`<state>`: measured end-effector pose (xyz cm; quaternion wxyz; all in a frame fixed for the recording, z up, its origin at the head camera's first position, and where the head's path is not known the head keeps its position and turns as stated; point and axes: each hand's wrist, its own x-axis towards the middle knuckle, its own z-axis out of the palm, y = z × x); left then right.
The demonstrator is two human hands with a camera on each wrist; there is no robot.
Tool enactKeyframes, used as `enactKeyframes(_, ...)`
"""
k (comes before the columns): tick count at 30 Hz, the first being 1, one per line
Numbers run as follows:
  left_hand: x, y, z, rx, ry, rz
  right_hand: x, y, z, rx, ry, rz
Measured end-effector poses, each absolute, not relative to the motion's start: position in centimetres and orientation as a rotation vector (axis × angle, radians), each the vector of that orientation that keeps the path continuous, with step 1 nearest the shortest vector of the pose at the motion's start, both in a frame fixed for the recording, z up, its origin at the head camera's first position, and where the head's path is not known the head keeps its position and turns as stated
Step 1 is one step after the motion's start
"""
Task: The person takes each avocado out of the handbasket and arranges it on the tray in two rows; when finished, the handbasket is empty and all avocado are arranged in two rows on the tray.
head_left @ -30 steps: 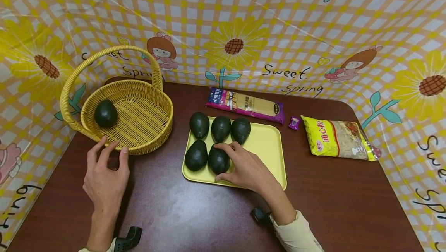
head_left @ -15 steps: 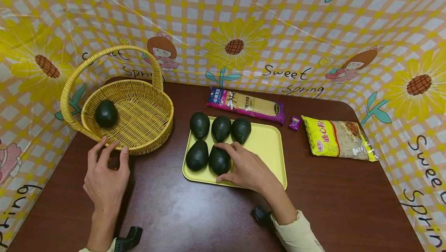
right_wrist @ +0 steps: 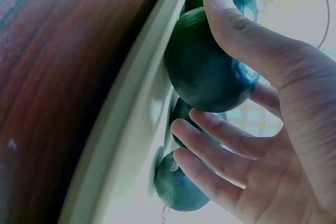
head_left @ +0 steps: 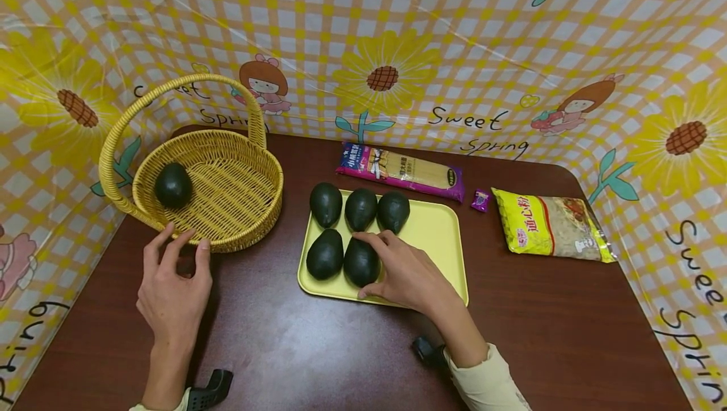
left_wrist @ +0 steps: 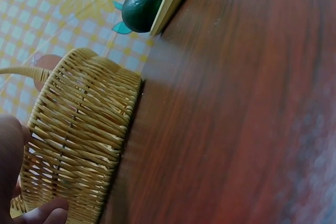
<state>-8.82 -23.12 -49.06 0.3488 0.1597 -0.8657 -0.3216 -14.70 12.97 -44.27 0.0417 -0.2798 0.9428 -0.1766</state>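
In the head view, my left hand is at the near rim of a yellow wicker basket, its fingertips bent over the edge. The left wrist view shows that hand touching the basket wall. One dark green avocado lies inside on the left. My right hand pinches another avocado between thumb and forefinger, on a yellow tray. Beside it lies a neighbouring avocado, with a row of three behind. In the right wrist view, the other fingers stretch below the held avocado.
Behind the tray lies a purple pasta packet, with a small purple wrapped sweet to its right. A yellow macaroni bag rests at the right. Patterned cloth encloses the brown table at the back and sides.
The pinched avocado and its left neighbour have shifted slightly to the right on the tray, my right hand moving along. My left hand stays at the basket rim.
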Motion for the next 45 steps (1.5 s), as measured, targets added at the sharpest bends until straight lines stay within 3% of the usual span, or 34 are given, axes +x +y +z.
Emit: enactKeyframes(45, -8.8, -23.2, -49.2, 0.403, -2.247, -0.819, -16.0, 10.7, -41.5, -1.069, 3.008, -0.498)
